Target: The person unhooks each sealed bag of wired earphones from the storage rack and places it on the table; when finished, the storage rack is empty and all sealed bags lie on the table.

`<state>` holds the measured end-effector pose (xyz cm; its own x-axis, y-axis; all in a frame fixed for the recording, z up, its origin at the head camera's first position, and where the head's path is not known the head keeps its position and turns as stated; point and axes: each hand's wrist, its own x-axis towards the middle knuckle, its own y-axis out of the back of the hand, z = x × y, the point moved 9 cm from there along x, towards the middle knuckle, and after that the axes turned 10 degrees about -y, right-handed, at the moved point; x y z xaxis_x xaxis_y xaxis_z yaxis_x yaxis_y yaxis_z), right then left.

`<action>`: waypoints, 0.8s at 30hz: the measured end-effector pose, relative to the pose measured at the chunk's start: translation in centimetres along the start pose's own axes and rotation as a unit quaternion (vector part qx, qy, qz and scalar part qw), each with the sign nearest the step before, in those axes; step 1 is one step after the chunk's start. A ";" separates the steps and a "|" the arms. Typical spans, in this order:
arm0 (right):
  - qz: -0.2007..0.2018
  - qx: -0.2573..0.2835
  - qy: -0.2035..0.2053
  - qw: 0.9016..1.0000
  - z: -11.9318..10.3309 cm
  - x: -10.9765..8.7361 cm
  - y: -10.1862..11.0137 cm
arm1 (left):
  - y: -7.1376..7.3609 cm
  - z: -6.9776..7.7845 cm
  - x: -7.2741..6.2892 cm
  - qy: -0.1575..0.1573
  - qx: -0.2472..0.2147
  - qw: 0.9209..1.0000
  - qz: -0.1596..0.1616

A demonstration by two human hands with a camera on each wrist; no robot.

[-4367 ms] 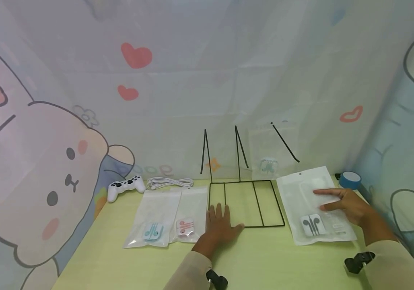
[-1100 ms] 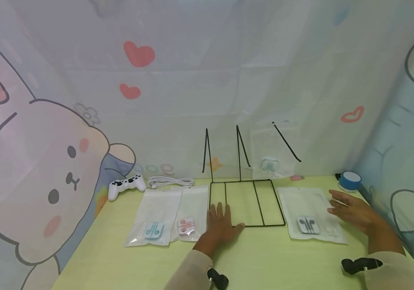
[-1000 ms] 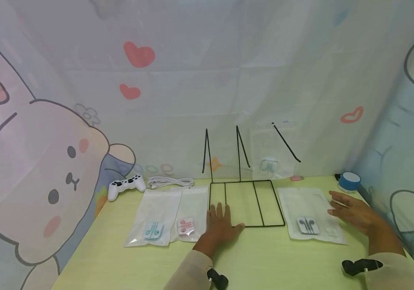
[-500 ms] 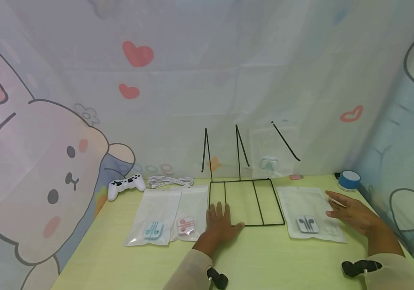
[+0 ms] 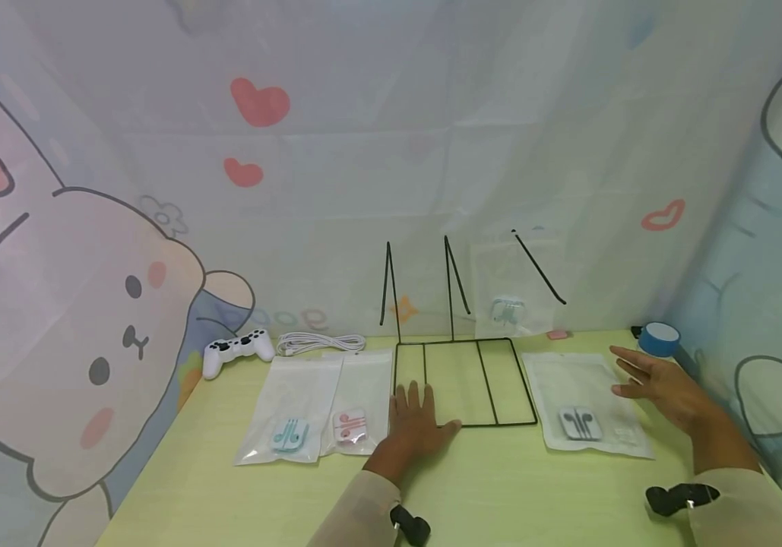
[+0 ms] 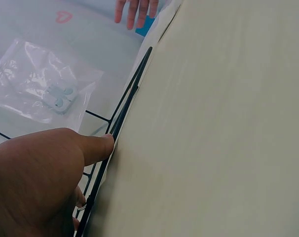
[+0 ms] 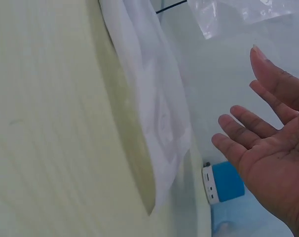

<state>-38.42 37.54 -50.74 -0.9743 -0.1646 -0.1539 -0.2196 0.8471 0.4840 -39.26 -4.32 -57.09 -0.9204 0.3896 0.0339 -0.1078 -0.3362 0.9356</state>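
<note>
My left hand (image 5: 414, 425) rests, fingers spread, on the front of a black wire display rack's (image 5: 488, 383) base; in the left wrist view its thumb touches the bar. From the rack's right hook hangs a clear pouch (image 5: 489, 266) with pale green earphones. My right hand (image 5: 664, 391) is held with straight fingers by the right edge of a white zip pouch (image 5: 568, 384) with grey earphones, lying flat on the table. In the right wrist view the hand holds nothing and is apart from that pouch (image 7: 149, 74). Two more earphone pouches, teal (image 5: 302, 395) and pink (image 5: 368, 380), lie left of the rack.
A white game controller (image 5: 236, 351) and a coiled white cable (image 5: 320, 343) lie at the back left. At the back right stands a blue and white device (image 5: 660, 339) with slots. A small pink piece (image 5: 558, 334) lies behind the pouch. A printed cloth backdrop (image 5: 336, 175) closes the rear.
The right hand was touching the raised right-hand pouch; it has let go, and the pouch lies flat. The pink piece behind came into view. Lately the right hand shifted slightly forward. Left hand unmoved.
</note>
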 end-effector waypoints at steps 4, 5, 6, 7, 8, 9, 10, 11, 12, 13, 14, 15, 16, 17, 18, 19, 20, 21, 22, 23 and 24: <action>0.008 -0.029 0.007 1.000 -1.5 0.4 0.1 | 0.0 -0.1 0.0 0.002 -0.003 1.000 -0.003; 0.008 -0.033 0.008 0.999 -1.9 0.5 0.1 | -0.1 -0.1 0.0 0.002 -0.005 1.000 -0.004; 0.004 -0.028 0.011 1.000 -2.3 0.6 0.0 | 0.0 0.0 0.0 0.001 -0.008 1.000 -0.003; -0.001 -0.021 0.016 1.000 -2.7 0.7 0.0 | 0.0 0.0 -0.1 0.001 -0.010 1.000 -0.002; -0.005 -0.015 0.018 1.000 -3.1 0.8 -0.1 | 0.1 0.1 -0.1 0.000 -0.011 1.000 -0.002; -0.010 -0.005 0.020 1.000 -3.5 0.9 -0.1 | 0.1 0.1 -0.1 0.000 -0.013 1.000 -0.002; -0.015 0.004 0.023 1.000 -3.8 1.0 -0.2 | 0.1 0.1 -0.2 0.000 -0.015 1.000 -0.002; -0.017 0.009 0.026 0.999 -4.2 1.1 -0.3 | 0.1 0.2 -0.2 -0.001 -0.018 1.000 -0.001; -0.019 0.017 0.031 0.999 -4.5 1.2 -0.4 | 0.2 0.2 -0.2 -0.001 -0.020 1.000 0.000; -0.018 0.017 0.036 0.999 -4.9 1.3 -0.4 | 0.1 0.2 -0.2 -0.001 -0.022 1.000 -0.001; -0.016 0.020 0.040 0.999 -5.2 1.4 -0.5 | 0.1 0.2 -0.2 -0.001 -0.022 1.000 -0.002; -0.015 0.022 0.046 0.999 -5.6 1.5 -0.6 | 0.1 0.2 -0.2 0.000 -0.023 1.000 -0.002; -0.013 0.023 0.050 0.998 -5.9 1.5 -0.6 | 0.1 0.2 -0.2 0.000 -0.022 1.000 -0.003; -0.011 0.026 0.054 0.998 -6.3 1.6 -0.7 | 0.1 0.2 -0.2 0.000 -0.020 1.000 -0.004; -0.008 0.024 0.057 0.998 -6.6 1.7 -0.8 | 0.1 0.2 -0.2 0.000 -0.016 1.000 -0.005; -0.005 0.024 0.057 0.998 -6.8 1.8 -0.9 | 0.1 0.2 -0.2 0.000 -0.014 1.000 -0.005; -0.005 0.025 0.057 0.998 -7.0 2.0 -1.0 | 0.2 0.2 -0.2 -0.001 -0.011 1.000 -0.004; -0.004 0.024 0.056 0.998 -7.2 2.1 -1.1 | 0.2 0.2 -0.1 -0.002 -0.008 1.000 -0.002; -0.001 0.020 0.055 0.998 -7.3 2.3 -1.2 | 0.2 0.2 -0.1 -0.002 -0.005 1.000 -0.002; 0.002 0.017 0.053 0.998 -7.3 2.5 -1.3 | 0.2 0.1 0.0 -0.002 -0.003 1.000 -0.001; 0.006 0.008 0.050 0.999 -7.3 2.7 -1.4 | 0.1 0.1 0.0 -0.003 -0.003 1.000 0.000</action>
<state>-41.13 32.23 -45.51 -0.9774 -0.2024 -0.0609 -0.2069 0.8577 0.4707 -39.21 -4.26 -56.95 -0.9180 0.3948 0.0358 -0.1101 -0.3406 0.9338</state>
